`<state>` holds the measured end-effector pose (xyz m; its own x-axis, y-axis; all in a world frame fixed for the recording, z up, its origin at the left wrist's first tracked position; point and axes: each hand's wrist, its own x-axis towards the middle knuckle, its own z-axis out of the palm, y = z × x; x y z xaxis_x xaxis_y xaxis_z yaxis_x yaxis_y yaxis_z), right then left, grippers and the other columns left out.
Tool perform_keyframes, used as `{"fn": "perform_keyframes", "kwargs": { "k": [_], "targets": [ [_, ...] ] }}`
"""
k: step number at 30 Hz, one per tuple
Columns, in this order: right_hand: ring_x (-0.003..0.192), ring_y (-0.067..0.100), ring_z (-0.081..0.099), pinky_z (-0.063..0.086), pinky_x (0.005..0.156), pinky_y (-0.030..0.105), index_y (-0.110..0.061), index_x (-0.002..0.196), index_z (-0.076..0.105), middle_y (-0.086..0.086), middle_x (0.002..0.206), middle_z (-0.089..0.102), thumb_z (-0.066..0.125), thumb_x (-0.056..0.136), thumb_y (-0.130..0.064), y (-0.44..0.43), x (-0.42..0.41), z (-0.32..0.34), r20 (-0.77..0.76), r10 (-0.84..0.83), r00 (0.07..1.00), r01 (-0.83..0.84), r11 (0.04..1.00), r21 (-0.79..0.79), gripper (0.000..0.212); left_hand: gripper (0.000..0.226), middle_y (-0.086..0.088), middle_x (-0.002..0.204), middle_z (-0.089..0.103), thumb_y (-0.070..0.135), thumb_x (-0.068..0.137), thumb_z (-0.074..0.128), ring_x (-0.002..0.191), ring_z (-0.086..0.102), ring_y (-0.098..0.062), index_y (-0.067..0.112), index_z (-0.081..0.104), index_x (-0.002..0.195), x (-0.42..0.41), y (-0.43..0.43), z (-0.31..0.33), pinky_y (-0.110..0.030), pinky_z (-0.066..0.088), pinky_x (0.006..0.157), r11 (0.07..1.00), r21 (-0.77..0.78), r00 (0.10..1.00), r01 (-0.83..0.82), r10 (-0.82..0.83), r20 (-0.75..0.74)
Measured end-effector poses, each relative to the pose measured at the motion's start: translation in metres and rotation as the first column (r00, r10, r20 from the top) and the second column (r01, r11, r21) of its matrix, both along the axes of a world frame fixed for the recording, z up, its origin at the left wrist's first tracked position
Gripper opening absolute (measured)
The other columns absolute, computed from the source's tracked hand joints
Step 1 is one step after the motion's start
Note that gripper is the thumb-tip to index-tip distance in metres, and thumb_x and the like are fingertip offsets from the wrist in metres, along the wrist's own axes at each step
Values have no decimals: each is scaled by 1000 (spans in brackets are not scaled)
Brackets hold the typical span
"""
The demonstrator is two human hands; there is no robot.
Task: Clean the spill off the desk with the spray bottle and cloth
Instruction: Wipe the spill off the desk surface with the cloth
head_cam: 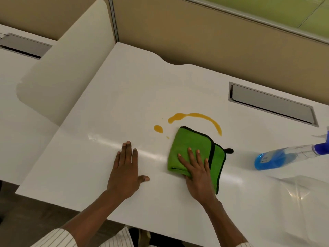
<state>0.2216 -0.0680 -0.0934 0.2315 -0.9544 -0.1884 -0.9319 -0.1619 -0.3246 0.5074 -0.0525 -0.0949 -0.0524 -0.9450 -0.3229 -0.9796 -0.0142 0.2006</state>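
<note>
An orange spill (201, 117) curves across the white desk (110, 107), with a separate drop (158, 129) to its left. A folded green cloth (192, 145) with black trim lies just below the spill. My right hand (197, 173) presses flat on the cloth's near half, fingers spread, thumb tucked at its near edge. My left hand (126, 168) rests flat and empty on the desk to the left of the cloth. A spray bottle (283, 156) of blue liquid lies on its side at the far right, apart from both hands.
A grey cable tray flap (272, 104) is set into the desk behind the spill. A cream divider panel (67, 68) stands on the left, tan partitions at the back. A clear plastic sheet (302, 196) lies at the near right corner.
</note>
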Motion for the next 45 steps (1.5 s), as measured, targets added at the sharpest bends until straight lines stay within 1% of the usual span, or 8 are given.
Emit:
{"fn": "perform_keyframes", "kwargs": {
  "k": [6, 10, 19, 25, 29, 34, 39, 45],
  "targets": [
    [164, 31, 1, 12, 129, 62, -44, 160, 30, -1, 176, 10, 63, 98, -16, -21, -48, 0, 3, -196, 981, 196, 981, 2, 76, 120, -20, 169, -37, 79, 92, 48, 159, -33, -33, 4, -9, 166, 0, -1, 0, -46, -4, 135, 1000, 15, 1000, -2, 2, 10],
    [164, 35, -3, 6, 128, 65, -43, 160, 31, 3, 177, 8, 56, 105, -23, -85, -56, 1, 16, -300, 954, 298, 953, 59, 64, 120, -19, 169, -38, 79, 92, 48, 159, -33, -33, 4, -11, 166, -1, -1, 0, -46, -4, 135, 1000, 26, 1000, -2, 1, 16],
    [163, 28, -12, 0, 129, 54, -49, 161, 23, -6, 177, 0, 53, 104, -31, -27, -30, -4, 29, -35, 999, 35, 999, 17, 68, 122, -21, 172, -29, 76, 89, 56, 161, -27, -34, 1, -1, 167, -2, -1, -3, -48, 1, 135, 1000, -13, 1000, -8, 8, -12],
    [164, 27, -2, 6, 130, 59, -47, 157, 33, -4, 176, 12, 61, 101, -19, -46, -68, -5, 81, -189, 979, 190, 982, 1, 69, 123, -20, 169, -36, 78, 90, 53, 159, -33, -33, 2, -6, 167, -2, -2, -1, -46, -3, 135, 1000, 11, 1000, -13, 13, -12],
    [164, 31, -4, 2, 129, 62, -45, 159, 33, 0, 177, 9, 56, 106, -28, -109, -70, -4, 42, -312, 949, 310, 950, 40, 60, 122, -19, 167, -38, 77, 91, 53, 158, -34, -33, 2, -5, 167, -3, -3, 0, -46, -3, 135, 1000, 17, 1000, -20, 21, -13],
    [163, 35, -6, 3, 129, 63, -42, 162, 25, 0, 177, 6, 54, 106, -33, -117, -49, 1, -22, -218, 976, 219, 974, 56, 63, 122, -19, 167, -39, 77, 90, 53, 158, -34, -33, 2, -5, 167, -3, -4, -3, -47, -2, 135, 1000, 20, 1000, -21, 21, -9],
    [163, 29, -11, 1, 129, 56, -47, 161, 24, -7, 176, 0, 60, 100, -22, -36, -32, 2, 27, -59, 998, 58, 998, 31, 75, 124, -19, 166, -41, 81, 89, 49, 158, -34, -33, 3, -8, 167, -1, -3, -6, -46, -3, 134, 1000, 18, 1000, -16, 16, 16],
    [164, 29, -1, 4, 131, 60, -42, 156, 40, -4, 175, 14, 62, 97, -7, -50, -64, 2, 129, -209, 969, 208, 978, 22, 72, 125, -19, 166, -40, 79, 88, 54, 158, -33, -33, 3, -7, 167, -3, -4, -3, -44, -6, 133, 999, 20, 1000, -28, 28, 7]
  ]
}}
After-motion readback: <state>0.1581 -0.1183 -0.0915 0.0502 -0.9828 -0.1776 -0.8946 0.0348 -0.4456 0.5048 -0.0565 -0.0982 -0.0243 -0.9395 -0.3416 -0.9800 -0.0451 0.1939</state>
